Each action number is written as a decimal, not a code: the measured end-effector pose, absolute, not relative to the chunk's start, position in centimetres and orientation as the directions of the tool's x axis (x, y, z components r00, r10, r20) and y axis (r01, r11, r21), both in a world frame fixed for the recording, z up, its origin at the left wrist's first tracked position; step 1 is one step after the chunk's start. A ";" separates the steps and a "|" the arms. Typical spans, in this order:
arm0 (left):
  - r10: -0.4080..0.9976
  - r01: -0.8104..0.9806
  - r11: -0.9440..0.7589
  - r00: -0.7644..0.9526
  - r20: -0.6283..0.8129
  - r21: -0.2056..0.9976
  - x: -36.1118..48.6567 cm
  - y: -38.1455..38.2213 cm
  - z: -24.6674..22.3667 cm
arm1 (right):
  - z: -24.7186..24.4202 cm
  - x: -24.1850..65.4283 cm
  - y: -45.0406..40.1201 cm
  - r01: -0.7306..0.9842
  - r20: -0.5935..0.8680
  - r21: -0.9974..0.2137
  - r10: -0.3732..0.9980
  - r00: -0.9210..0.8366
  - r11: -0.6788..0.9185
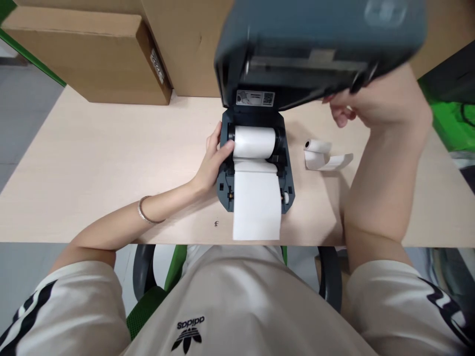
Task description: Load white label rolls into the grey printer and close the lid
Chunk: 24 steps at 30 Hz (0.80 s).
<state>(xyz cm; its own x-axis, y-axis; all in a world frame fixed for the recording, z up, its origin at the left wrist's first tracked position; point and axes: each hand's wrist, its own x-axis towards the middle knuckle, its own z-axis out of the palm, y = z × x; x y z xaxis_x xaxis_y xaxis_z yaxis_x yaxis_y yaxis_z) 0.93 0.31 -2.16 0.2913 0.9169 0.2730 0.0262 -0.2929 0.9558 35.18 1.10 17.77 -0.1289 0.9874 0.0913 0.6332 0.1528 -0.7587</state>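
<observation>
A dark grey label printer (256, 116) stands with its lid raised in the middle of the desk. Inside lies a white label roll (255, 142). From it a paper strip (257, 205) runs forward, out past the printer's front and down to near the desk edge. My left hand (213, 163) grips the printer's left side, its thumb over the rim beside the roll's left end. Up at the right, my right hand (378, 101) is closed on the right edge of the printer lid (319, 29); the lid hides some of its fingers.
A small, partly unrolled paper roll (318, 146) lies right of the printer. At the back left stands a cardboard box (111, 64), with a larger carton (181, 44) behind. A chair armrest (329, 277) is below the desk edge (92, 242).
</observation>
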 end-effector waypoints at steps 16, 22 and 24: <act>0.917 0.068 -0.306 0.288 0.275 0.950 -1.2 1.5 -3.1 | 16.0 32.5 2.8 0.535 0.100 -0.837 0.993 -0.060 0.117; 0.888 0.103 -0.385 0.312 0.338 0.917 -1.3 1.9 -3.2 | 15.9 30.0 1.2 0.738 0.084 -0.625 0.961 -0.263 0.256; 0.882 0.112 -0.401 0.314 0.351 0.909 -1.4 2.0 -3.1 | 14.6 28.9 1.2 0.786 0.074 -0.466 0.903 -0.423 0.407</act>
